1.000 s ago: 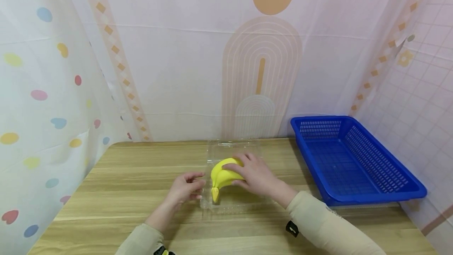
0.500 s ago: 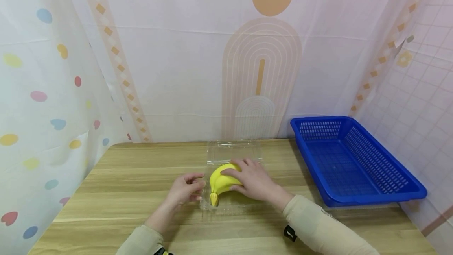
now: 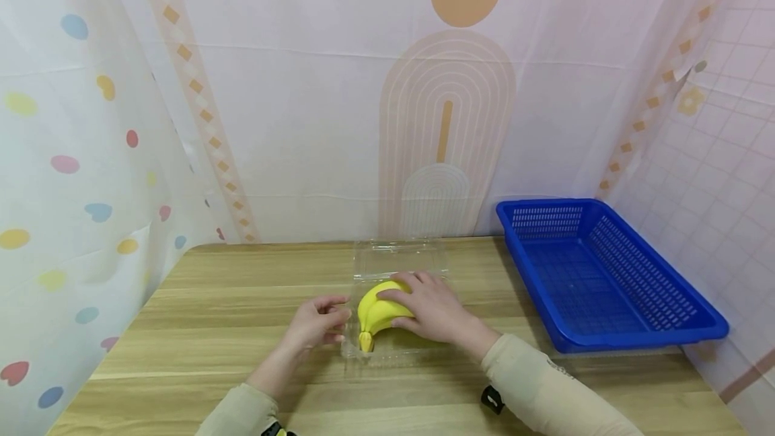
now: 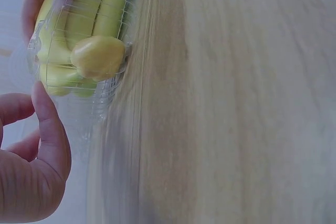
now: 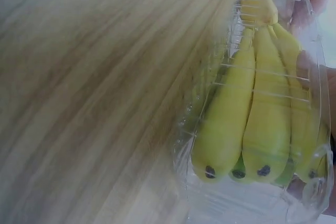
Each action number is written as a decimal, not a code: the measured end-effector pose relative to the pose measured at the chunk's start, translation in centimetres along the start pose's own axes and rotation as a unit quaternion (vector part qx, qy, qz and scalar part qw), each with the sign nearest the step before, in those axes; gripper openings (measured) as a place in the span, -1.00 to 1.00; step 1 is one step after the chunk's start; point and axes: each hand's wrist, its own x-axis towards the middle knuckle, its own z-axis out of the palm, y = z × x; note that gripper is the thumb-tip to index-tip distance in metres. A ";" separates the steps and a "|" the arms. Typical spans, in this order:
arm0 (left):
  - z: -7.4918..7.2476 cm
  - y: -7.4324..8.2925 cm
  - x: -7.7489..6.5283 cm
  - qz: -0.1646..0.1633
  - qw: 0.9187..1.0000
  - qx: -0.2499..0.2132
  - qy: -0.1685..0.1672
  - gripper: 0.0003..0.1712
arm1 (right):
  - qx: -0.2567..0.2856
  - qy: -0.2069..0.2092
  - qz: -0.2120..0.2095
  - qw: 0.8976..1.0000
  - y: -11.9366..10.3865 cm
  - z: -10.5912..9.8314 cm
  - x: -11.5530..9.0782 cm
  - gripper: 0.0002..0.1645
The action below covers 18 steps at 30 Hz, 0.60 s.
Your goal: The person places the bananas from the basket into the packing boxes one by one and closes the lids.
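Observation:
A bunch of yellow bananas (image 3: 378,313) lies inside a clear plastic clamshell box (image 3: 399,351), its stem end towards the box's near left corner. My right hand (image 3: 432,307) grips the bunch from above, fingers spread over its right part. In the right wrist view the bananas (image 5: 268,108) show dark tips through the clear wall. At the box's left side, my left hand (image 3: 317,321) pinches the rim between thumb and fingers. The left wrist view shows that thumb (image 4: 50,124) at the rim, close to the stem. The lid (image 3: 399,260) is folded back, away from me.
A blue perforated basket (image 3: 590,288) stands at the right of the wooden table (image 3: 242,315). Patterned curtains (image 3: 303,120) hang behind the table and along both sides.
My right hand has moved the bananas slightly down and towards me in the box, mostly in the first half second. The left hand has stayed at the box's left rim.

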 end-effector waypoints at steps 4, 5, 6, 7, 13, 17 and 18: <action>0.0 -0.1 0.0 -0.002 1.000 0.000 0.002 -0.50 | 0.028 0.000 0.004 1.000 0.2 -0.1 -0.2 -0.39; 0.0 -0.1 0.0 -0.002 1.000 0.000 0.002 -0.49 | 0.036 0.002 0.005 0.999 0.2 -0.1 -0.2 -0.39; 0.0 -0.1 0.0 -0.003 1.000 0.000 0.003 -0.49 | 0.047 0.006 0.006 0.999 0.3 -0.2 -0.3 -0.40; 0.0 0.0 0.0 -0.003 1.000 0.000 0.003 -0.49 | 0.056 0.011 0.005 0.998 0.3 -0.3 -0.4 -0.40; 0.0 0.1 -0.1 -0.004 1.000 -0.001 -0.001 -0.48 | 0.091 0.049 0.013 0.995 0.9 -1.1 -0.8 -0.43; 0.0 0.1 -0.1 -0.004 1.000 0.001 -0.002 -0.49 | 0.105 0.084 0.026 0.991 1.5 -1.3 -1.0 -0.47; 0.0 0.1 0.0 -0.004 1.000 0.001 -0.002 -0.49 | 0.111 0.091 0.032 0.989 1.7 -1.3 -1.1 -0.48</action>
